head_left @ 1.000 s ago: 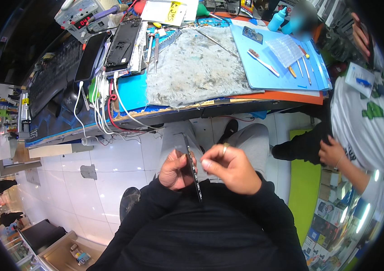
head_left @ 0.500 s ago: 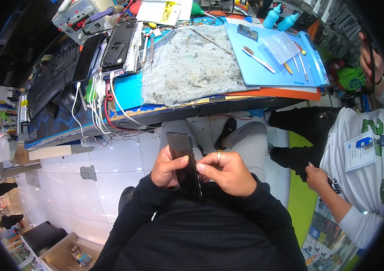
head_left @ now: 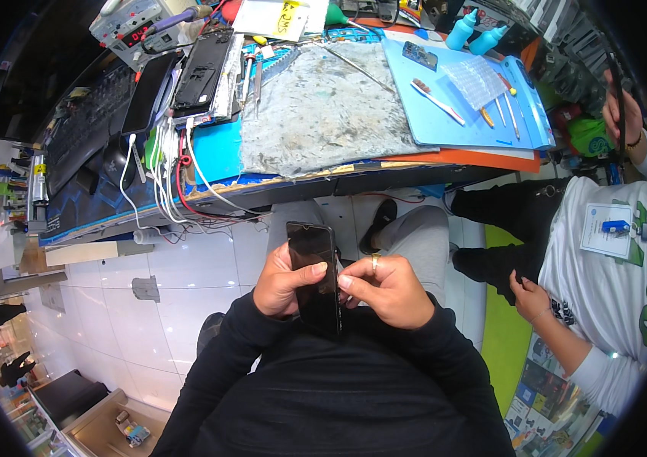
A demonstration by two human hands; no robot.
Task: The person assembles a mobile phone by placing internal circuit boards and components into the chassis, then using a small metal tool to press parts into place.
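A dark smartphone [head_left: 314,247] is held upright over my lap, its black glass face toward me. My left hand [head_left: 281,286] is closed around its left side, the thumb lying across the glass and the fingers behind. At the phone's right edge, my right hand [head_left: 388,291] is closed in a pinch, thumb tip and index finger against that edge. Whatever lies between those fingertips is hidden. A ring [head_left: 374,263] shows on one right finger.
Ahead stands a workbench with a stained grey cloth [head_left: 323,114], a blue mat [head_left: 434,122] carrying a toothbrush [head_left: 437,102], and an opened phone [head_left: 203,72]. White cables [head_left: 163,190] hang over its front edge. A person in a white shirt [head_left: 597,282] is close on my right.
The phone and both hands have shifted slightly right, and the phone's face has turned more toward me. The hold of both hands looks the same.
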